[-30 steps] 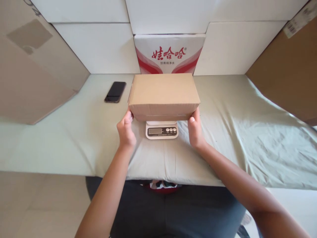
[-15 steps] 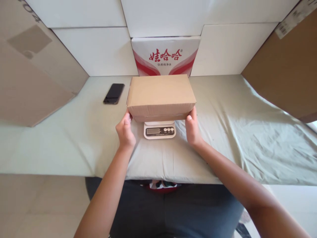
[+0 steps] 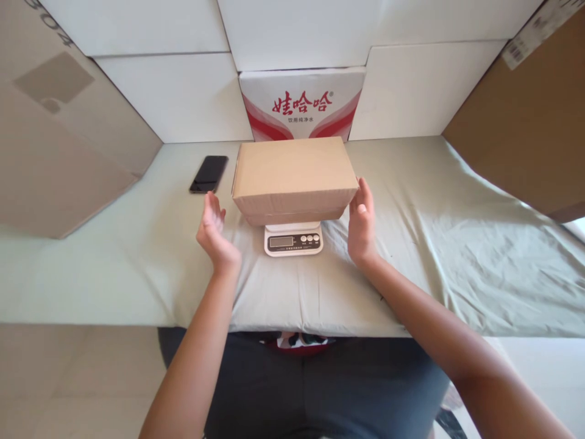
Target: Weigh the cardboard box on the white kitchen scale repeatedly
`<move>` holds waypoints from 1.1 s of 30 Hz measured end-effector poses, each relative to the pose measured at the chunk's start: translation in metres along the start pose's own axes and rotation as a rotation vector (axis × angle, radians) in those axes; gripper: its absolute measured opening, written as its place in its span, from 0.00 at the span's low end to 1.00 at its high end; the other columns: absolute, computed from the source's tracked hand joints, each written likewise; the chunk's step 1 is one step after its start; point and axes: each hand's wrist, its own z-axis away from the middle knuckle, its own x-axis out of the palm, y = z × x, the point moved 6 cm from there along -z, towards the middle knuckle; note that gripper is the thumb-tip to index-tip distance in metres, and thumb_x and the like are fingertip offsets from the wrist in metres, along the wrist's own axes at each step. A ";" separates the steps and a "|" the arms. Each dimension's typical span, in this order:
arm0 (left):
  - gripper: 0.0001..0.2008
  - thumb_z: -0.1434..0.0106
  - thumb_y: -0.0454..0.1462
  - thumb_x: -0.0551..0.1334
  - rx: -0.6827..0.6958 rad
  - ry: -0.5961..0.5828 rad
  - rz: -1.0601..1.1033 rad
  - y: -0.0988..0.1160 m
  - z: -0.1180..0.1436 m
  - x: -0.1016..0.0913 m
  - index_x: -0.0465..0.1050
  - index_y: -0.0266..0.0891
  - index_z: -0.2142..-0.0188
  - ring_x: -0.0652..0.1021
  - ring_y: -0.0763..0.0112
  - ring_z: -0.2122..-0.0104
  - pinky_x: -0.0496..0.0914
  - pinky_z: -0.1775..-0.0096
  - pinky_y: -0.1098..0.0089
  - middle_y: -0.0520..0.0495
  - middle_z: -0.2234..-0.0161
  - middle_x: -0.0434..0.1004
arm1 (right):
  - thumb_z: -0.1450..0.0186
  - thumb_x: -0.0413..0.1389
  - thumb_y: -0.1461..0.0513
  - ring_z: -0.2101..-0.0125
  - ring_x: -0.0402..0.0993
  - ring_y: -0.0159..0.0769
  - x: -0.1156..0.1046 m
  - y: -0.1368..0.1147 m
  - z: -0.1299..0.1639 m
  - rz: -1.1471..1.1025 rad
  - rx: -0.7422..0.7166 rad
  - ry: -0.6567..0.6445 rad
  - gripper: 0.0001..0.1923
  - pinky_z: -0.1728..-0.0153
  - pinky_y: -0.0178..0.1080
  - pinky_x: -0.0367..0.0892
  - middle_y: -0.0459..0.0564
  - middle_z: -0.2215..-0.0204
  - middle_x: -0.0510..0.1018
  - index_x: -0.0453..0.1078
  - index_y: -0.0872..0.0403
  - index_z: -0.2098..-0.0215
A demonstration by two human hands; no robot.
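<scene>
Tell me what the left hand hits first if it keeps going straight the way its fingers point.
Probably the black phone: the open left hand points up-table, just left of the cardboard box. Depth is unclear.

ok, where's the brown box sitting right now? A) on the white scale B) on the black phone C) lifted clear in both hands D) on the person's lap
A: the brown box rests on the white scale, whose display pokes out beneath it; the left hand is open and clear of it, the right hand open at its edge.
</scene>
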 end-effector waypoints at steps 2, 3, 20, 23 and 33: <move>0.33 0.28 0.64 0.49 -0.033 0.002 -0.023 -0.005 -0.005 0.000 0.74 0.57 0.34 0.64 0.52 0.25 0.60 0.26 0.44 0.50 0.28 0.70 | 0.33 0.52 0.36 0.19 0.45 0.47 -0.006 0.006 -0.004 -0.029 0.036 0.056 0.39 0.18 0.62 0.44 0.40 0.20 0.53 0.57 0.34 0.27; 0.35 0.29 0.65 0.49 -0.046 0.000 -0.031 -0.007 -0.007 0.001 0.74 0.56 0.34 0.65 0.52 0.25 0.62 0.27 0.46 0.48 0.28 0.70 | 0.33 0.52 0.36 0.19 0.45 0.47 -0.008 0.009 -0.006 -0.032 0.052 0.071 0.40 0.18 0.61 0.44 0.41 0.20 0.53 0.58 0.36 0.27; 0.42 0.36 0.69 0.59 -0.092 -0.083 0.166 -0.008 -0.001 0.022 0.81 0.40 0.39 0.73 0.46 0.30 0.69 0.31 0.55 0.35 0.33 0.76 | 0.39 0.57 0.35 0.21 0.53 0.49 -0.010 0.020 -0.016 -0.180 0.120 0.107 0.39 0.18 0.59 0.44 0.47 0.24 0.64 0.65 0.41 0.36; 0.41 0.35 0.68 0.58 -0.100 -0.089 0.156 -0.007 0.000 0.023 0.81 0.42 0.38 0.73 0.49 0.29 0.68 0.31 0.57 0.38 0.32 0.75 | 0.38 0.57 0.35 0.22 0.55 0.51 -0.010 0.023 -0.017 -0.184 0.110 0.111 0.38 0.18 0.60 0.45 0.49 0.25 0.66 0.67 0.43 0.36; 0.40 0.33 0.67 0.58 -0.084 -0.100 0.161 -0.005 0.000 0.024 0.81 0.42 0.38 0.72 0.48 0.29 0.68 0.31 0.56 0.38 0.32 0.75 | 0.31 0.53 0.37 0.22 0.57 0.51 -0.008 0.024 -0.014 -0.097 0.011 0.015 0.34 0.20 0.61 0.50 0.46 0.26 0.68 0.67 0.40 0.33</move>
